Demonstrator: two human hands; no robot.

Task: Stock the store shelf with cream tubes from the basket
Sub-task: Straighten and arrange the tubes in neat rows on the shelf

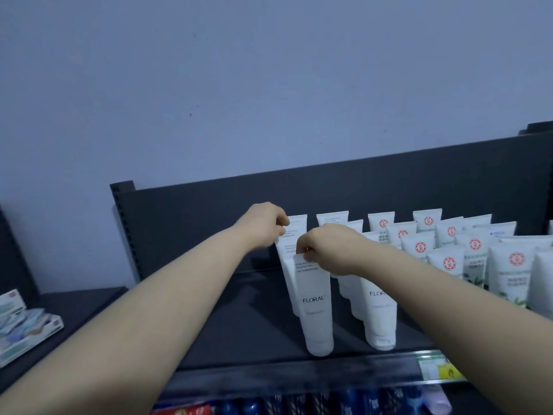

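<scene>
White FLORAL cream tubes stand cap-down in rows on the dark top shelf (257, 313). My right hand (326, 247) pinches the flat top edge of the front FLORAL tube (315, 307) in the leftmost row. My left hand (264, 227) grips the top of a rear FLORAL tube (294, 229) behind it in the same row. A second row of FLORAL tubes (378, 313) stands just to the right. The basket is not in view.
White tubes with red round logos (449, 263) fill the shelf's right part. A yellow-green price tag (440, 369) sits on the front rail. Blue packages (299, 405) line the shelf below. A box of packets (27, 327) lies on a lower left shelf.
</scene>
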